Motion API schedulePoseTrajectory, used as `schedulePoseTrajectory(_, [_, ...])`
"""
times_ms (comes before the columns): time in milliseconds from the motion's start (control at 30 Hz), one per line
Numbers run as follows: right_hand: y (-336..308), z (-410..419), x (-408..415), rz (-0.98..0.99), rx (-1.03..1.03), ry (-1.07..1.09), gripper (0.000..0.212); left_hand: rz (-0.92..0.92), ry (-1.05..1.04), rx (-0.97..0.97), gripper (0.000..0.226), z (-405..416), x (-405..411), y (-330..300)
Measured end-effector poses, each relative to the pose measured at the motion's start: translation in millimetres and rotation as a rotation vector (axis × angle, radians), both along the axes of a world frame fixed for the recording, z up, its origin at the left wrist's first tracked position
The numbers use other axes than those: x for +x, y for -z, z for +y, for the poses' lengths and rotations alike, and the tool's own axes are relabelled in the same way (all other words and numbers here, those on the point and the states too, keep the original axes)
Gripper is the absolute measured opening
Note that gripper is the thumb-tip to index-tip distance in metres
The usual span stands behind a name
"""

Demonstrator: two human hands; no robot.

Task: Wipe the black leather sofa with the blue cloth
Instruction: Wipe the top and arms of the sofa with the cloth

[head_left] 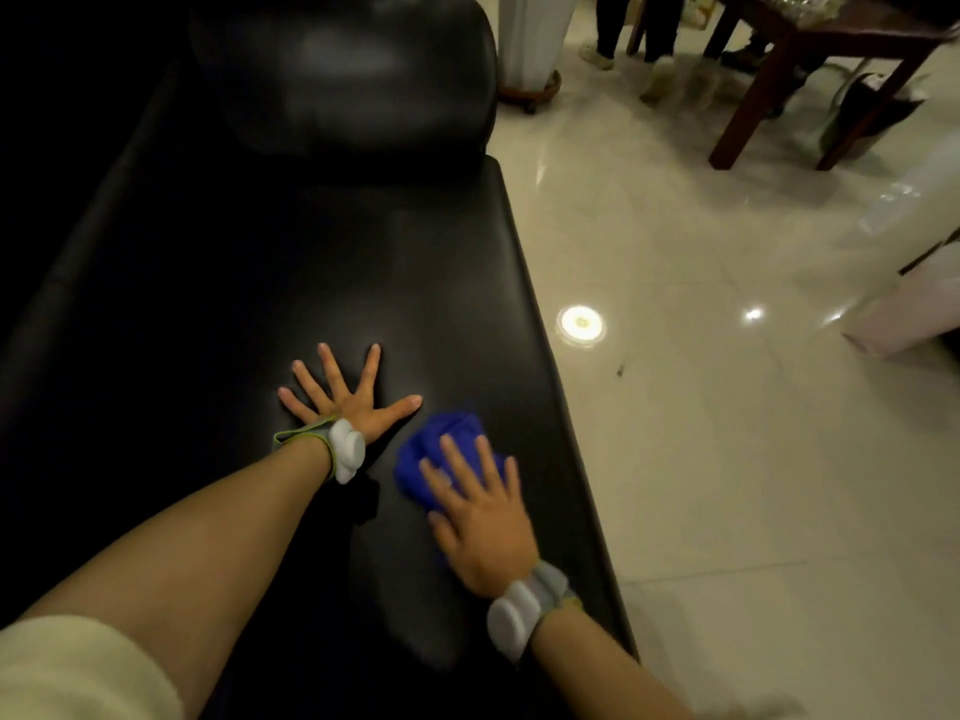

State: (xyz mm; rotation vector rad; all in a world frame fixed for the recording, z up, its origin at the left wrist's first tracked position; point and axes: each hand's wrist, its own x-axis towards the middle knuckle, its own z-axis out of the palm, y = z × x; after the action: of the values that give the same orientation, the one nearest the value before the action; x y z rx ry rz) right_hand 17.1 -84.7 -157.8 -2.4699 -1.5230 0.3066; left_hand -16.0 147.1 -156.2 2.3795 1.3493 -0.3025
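Note:
The black leather sofa [405,262] fills the left and middle of the head view, its seat running away from me to a padded armrest at the far end. My left hand [353,397] lies flat on the seat with fingers spread wide. Just to its right, my right hand [480,511] presses flat on the crumpled blue cloth [441,449], which sits on the seat near the sofa's front edge. The fingers are straight over the cloth. Both wrists wear white bands.
Glossy cream floor tiles [727,433] stretch to the right of the sofa. A dark wooden table [810,49] stands at the far right, with a person's legs [618,28] beside it. A white column on a wheeled base [530,49] stands behind the armrest. A pale box [904,314] sits at the right edge.

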Motion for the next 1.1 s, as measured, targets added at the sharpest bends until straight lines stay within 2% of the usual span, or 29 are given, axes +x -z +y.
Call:
schedulePoseTrajectory(67, [-6,-13,-26,0.029,-0.037,-0.126,0.063,-0.012,0.033,-0.060,0.102,-1,-5,-21])
schedulePoseTrajectory(133, [-7,-24,-35,0.056,-0.086,-0.157,0.064,-0.111,0.035,-0.137,0.089,1,-18,-36])
schedulePoseTrajectory(200, [-10,-35,-23,0.061,-0.127,-0.035,0.065,-0.212,0.042,-0.167,0.078,4,-37,-45])
schedulePoseTrajectory(333, [-17,-54,6,0.124,-0.232,0.345,0.065,-0.061,0.139,-0.040,0.088,1,-120,-50])
schedulePoseTrajectory(433, [-22,-43,-3,0.246,-0.243,0.439,0.064,-0.083,0.034,-0.026,0.085,6,-190,-48])
schedulePoseTrajectory(567, [-25,-10,-62,0.088,-0.183,0.245,0.063,0.013,0.019,-0.134,0.097,5,-244,-38])
schedulePoseTrajectory(700, [-27,6,-95,-0.010,-0.226,-0.019,0.061,0.019,0.024,-0.294,0.109,0,-256,-25])
schedulePoseTrajectory(767, [-27,1,-90,-0.049,-0.207,-0.016,0.062,0.042,0.027,-0.286,0.118,-7,-255,-17])
schedulePoseTrajectory(867, [-25,-19,-56,-0.057,-0.186,0.231,0.063,0.068,0.022,-0.298,0.126,-5,-254,-13])
schedulePoseTrajectory(1000, [-20,-43,-29,0.118,-0.211,0.712,0.063,0.053,0.005,-0.282,0.137,-10,-252,-10])
schedulePoseTrajectory(1067, [-16,-32,-41,0.117,-0.208,0.752,0.060,0.041,-0.008,-0.274,0.137,-14,-249,-10])
schedulePoseTrajectory(1100, [-15,-22,-51,0.086,-0.190,0.707,0.059,0.034,-0.013,-0.276,0.136,-15,-248,-9])
